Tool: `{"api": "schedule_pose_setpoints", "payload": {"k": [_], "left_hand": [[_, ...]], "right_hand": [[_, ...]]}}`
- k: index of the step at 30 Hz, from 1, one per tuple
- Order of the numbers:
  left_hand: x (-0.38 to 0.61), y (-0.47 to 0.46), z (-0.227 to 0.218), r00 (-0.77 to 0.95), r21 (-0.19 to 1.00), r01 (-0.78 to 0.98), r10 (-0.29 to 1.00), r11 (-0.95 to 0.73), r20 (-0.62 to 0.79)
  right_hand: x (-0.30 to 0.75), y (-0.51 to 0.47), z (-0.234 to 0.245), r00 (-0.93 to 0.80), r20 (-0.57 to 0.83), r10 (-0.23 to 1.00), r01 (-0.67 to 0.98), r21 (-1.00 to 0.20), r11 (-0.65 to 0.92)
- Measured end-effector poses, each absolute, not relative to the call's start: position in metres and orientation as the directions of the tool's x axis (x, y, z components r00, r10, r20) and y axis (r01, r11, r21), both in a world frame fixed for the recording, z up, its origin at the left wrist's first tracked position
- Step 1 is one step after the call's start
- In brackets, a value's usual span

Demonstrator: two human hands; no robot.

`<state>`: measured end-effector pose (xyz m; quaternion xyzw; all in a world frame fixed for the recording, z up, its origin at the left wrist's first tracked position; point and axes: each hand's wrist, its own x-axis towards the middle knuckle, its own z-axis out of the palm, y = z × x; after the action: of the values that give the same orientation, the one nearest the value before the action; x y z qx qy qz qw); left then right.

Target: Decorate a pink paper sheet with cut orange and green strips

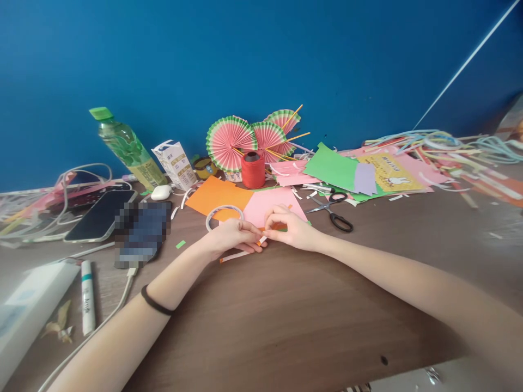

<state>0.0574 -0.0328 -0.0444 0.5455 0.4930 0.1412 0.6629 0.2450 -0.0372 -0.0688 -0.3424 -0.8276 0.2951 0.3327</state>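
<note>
My left hand (235,235) and my right hand (291,228) meet at the middle of the brown table (286,310). Both pinch a thin white paper strip with orange ends (239,254) that slants down to the left between them. A white tape ring (223,212) lies just behind my left hand on an orange sheet (214,197). A pink sheet (272,207) lies under and behind my right hand. A black band circles my left wrist.
Black-handled scissors (333,211), a red thread spool (253,170), pleated paper fans (231,142), green and pink sheets (333,167) and paper strips (449,144) lie behind. At left are a green bottle (126,147), a carton (176,164), phones (100,216), cables, a white marker (87,296).
</note>
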Motion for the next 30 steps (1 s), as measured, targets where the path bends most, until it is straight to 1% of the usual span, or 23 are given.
{"api": "schedule_pose_setpoints", "payload": {"k": [17, 30], "left_hand": [[0.0576, -0.0328, -0.0446, 0.471, 0.862, 0.348, 0.726, 0.368, -0.501], [0.0583, -0.0341, -0.0432, 0.464, 0.861, 0.34, 0.729, 0.378, -0.503]], "right_hand": [[0.245, -0.0371, -0.0687, -0.536, 0.334, 0.776, 0.376, -0.728, 0.574], [0.2453, -0.0375, -0.0693, -0.535, 0.334, 0.776, 0.392, -0.715, 0.579]]}}
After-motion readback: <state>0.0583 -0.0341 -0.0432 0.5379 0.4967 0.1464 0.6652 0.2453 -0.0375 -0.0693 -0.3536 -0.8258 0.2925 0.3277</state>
